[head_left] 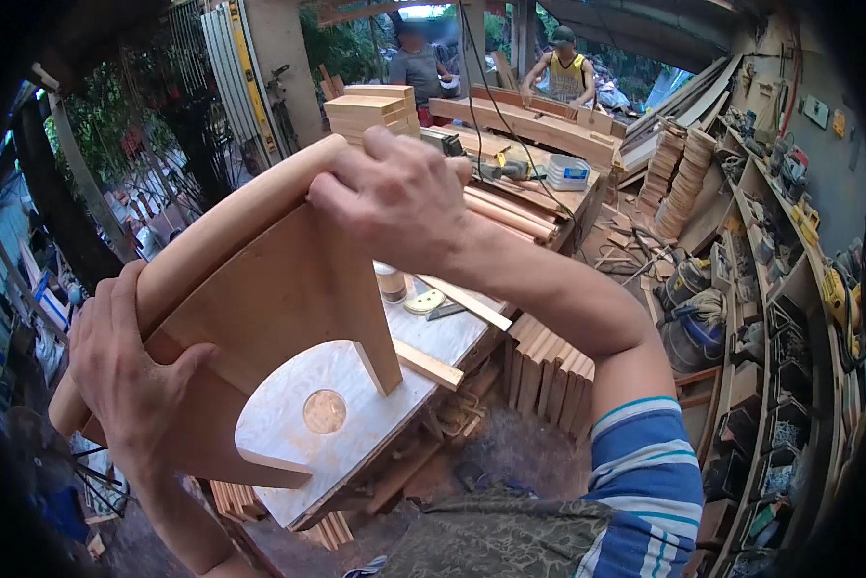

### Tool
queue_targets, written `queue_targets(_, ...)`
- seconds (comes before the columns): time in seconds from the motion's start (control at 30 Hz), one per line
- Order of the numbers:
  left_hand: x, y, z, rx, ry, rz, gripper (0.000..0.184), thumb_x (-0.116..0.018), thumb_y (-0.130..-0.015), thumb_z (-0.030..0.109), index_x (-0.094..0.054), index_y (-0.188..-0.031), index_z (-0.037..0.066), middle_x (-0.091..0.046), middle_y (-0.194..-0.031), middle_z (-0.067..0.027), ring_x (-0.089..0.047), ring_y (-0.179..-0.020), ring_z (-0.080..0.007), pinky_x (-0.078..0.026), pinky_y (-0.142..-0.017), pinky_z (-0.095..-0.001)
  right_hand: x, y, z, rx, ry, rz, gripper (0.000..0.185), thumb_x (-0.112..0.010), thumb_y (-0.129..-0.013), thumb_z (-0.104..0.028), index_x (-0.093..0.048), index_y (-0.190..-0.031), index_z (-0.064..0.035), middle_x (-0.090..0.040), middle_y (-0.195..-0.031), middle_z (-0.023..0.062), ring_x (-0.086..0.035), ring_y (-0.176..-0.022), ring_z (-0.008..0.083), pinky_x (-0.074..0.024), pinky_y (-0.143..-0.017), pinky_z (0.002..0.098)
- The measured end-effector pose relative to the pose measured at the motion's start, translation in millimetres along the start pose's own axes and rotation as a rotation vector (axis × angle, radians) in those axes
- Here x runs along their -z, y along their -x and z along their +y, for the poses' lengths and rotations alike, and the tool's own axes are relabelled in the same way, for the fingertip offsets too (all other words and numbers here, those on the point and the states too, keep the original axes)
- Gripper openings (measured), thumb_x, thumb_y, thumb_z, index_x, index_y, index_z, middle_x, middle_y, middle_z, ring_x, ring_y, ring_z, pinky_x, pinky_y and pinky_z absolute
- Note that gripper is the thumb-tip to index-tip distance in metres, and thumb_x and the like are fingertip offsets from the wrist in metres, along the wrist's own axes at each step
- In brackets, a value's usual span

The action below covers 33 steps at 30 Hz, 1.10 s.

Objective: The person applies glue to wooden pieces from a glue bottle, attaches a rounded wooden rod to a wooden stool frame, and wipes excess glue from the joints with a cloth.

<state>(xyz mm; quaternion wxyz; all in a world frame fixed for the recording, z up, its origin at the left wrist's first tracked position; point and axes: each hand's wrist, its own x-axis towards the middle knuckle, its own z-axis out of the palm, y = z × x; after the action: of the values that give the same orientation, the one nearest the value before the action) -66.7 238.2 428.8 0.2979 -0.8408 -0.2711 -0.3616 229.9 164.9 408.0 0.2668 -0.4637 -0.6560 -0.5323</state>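
A curved wooden panel [260,289] with a rounded rail [231,217] along its top edge stands tilted on the white worktable [308,472]. My left hand [125,361] wraps round the left part of the rail, its thumb against the panel. Near the rail's right end, my right hand [394,188] is closed over the top edge. An arched cutout in the panel's lower side shows the tabletop and a round wooden spot on it. Two legs of the panel reach down to the table.
Beyond are a small jar [391,283], wood strips [428,366] and stacked blocks [370,111]. Two people [568,77] stand at the back near a bench with long curved pieces. Shelves of tools and bins [785,385] line the right; upright boards [549,371] stand below the table.
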Motion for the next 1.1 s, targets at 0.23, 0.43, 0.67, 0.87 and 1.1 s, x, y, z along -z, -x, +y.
queue_targets(0.23, -10, 1, -9, 0.016, -0.007, 0.001, 0.099, -0.081, -0.051, 0.061, -0.056, -0.129, 0.005, -0.062, -0.108, -0.0158, -0.06, -0.103, -0.0381, -0.044, -0.093, -0.0474, -3, -1, 11, -0.022, 0.042, -0.102, 0.011, -0.066, -0.077, -0.018, -0.066, -0.083, -0.0091, -0.064, -0.083, 0.0065, -0.062, -0.076, 0.0236, -0.0517, -0.061, 0.0369)
queue_targets(0.43, -7, 0, -9, 0.005, -0.022, 0.002, 0.091, -0.09, -0.047, 0.042, -0.056, -0.124, 0.006, -0.059, -0.102, -0.0116, -0.059, -0.095, -0.0335, -0.043, -0.089, -0.045, -4, -4, 9, -0.021, 0.06, -0.131, 0.013, -0.065, -0.072, -0.016, -0.065, -0.081, -0.0068, -0.065, -0.083, 0.0096, -0.064, -0.079, 0.0257, -0.0525, -0.063, 0.0368)
queue_targets(0.67, -9, 0, -9, 0.037, -0.009, -0.044, 0.096, -0.089, -0.047, 0.043, -0.055, -0.128, 0.005, -0.061, -0.11, -0.0143, -0.059, -0.103, -0.038, -0.044, -0.092, -0.0468, -2, -6, 6, 0.003, 0.062, -0.125, 0.011, -0.065, -0.071, -0.014, -0.064, -0.078, -0.0059, -0.063, -0.081, 0.0092, -0.063, -0.078, 0.0248, -0.0512, -0.061, 0.0355)
queue_targets(0.87, -6, 0, -8, 0.056, 0.006, -0.069, 0.095, -0.089, -0.047, 0.039, -0.054, -0.128, 0.005, -0.06, -0.11, -0.0142, -0.058, -0.104, -0.0374, -0.043, -0.093, -0.0462, -2, -6, 4, 0.006, 0.075, -0.102, 0.012, -0.065, -0.071, -0.015, -0.063, -0.079, -0.0063, -0.061, -0.08, 0.0079, -0.061, -0.076, 0.0237, -0.0513, -0.059, 0.0359)
queue_targets(1.1, -3, 1, -3, 0.05, 0.007, -0.045, 0.095, -0.088, -0.049, 0.044, -0.054, -0.129, 0.004, -0.061, -0.109, -0.015, -0.058, -0.104, -0.0381, -0.043, -0.095, -0.0473, 4, -12, -7, 0.038, 0.033, -0.063, 0.014, -0.065, -0.069, -0.014, -0.062, -0.081, -0.0069, -0.059, -0.078, 0.0061, -0.061, -0.074, 0.0223, -0.0545, -0.06, 0.0355)
